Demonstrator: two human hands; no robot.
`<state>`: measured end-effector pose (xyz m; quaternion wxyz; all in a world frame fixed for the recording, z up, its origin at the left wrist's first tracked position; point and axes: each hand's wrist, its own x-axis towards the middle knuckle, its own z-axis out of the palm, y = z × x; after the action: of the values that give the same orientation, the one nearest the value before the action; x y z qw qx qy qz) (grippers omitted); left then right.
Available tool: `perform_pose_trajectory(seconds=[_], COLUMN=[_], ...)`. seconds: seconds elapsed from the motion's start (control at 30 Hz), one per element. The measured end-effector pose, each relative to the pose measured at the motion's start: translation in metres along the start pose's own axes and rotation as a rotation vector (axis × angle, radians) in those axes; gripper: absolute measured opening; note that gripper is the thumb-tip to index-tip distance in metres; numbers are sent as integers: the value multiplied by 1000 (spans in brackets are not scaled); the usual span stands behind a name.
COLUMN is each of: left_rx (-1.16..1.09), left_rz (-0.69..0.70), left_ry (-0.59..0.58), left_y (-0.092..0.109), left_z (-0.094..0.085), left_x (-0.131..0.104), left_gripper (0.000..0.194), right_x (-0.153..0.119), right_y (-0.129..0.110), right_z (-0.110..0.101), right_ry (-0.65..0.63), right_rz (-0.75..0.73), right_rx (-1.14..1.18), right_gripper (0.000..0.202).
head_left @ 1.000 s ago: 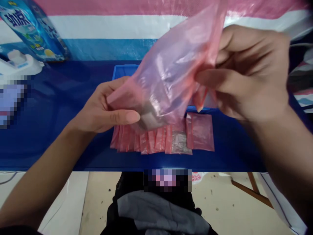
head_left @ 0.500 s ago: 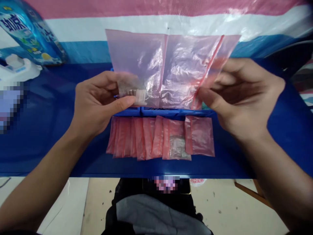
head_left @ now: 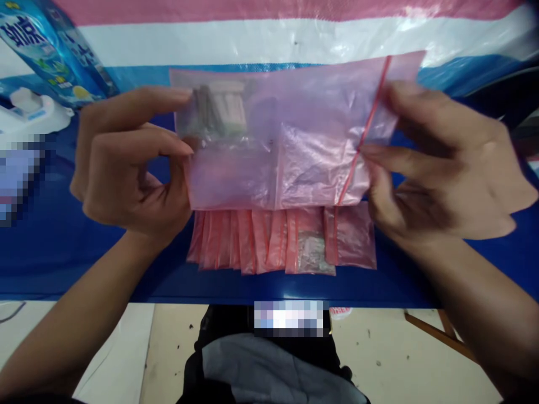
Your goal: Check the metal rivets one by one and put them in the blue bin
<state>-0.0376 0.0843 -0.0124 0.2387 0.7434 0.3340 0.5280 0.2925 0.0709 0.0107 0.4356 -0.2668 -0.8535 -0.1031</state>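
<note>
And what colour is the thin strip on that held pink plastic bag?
The thin strip is red, clearest in the head view.

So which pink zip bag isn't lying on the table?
The pink zip bag held up between the left hand and right hand, its red zip strip by the right hand. The other bags lie overlapping in a row on the blue table.

Bag [head_left: 320,112] between my left hand [head_left: 130,151] and right hand [head_left: 446,163], contents [head_left: 229,106] at its far left. Row of bags [head_left: 244,241] nearer me, overlapping, on table [head_left: 50,258]. Sheet [head_left: 210,42] behind table. Pouch [head_left: 54,62] far left, before sheet. My lap [head_left: 273,365] at table's near edge.
</note>
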Motion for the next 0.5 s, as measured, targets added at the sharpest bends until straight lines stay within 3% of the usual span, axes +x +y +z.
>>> perform_pose_trajectory(seconds=[0.13,0.23,0.3,0.4,0.5], left_rx=[-5,98,226,314,163], left_rz=[117,391,493,379,177], left_ry=[141,369,421,365,326], left_y=[9,8,6,6,10], left_z=[13,21,22,20,20], left_x=[5,12,14,13,9], left_gripper=[34,20,21,12,7], right_x=[3,2,0,-2,-2], right_y=[0,-2,-4,-8,-9], right_z=[3,7,9,13,17], right_ry=[11,110,108,150,300], right_rz=[-53,-15,67,263,511], right_rx=[-37,-21,-15,-1,101], right_gripper=[80,71,54,24,9])
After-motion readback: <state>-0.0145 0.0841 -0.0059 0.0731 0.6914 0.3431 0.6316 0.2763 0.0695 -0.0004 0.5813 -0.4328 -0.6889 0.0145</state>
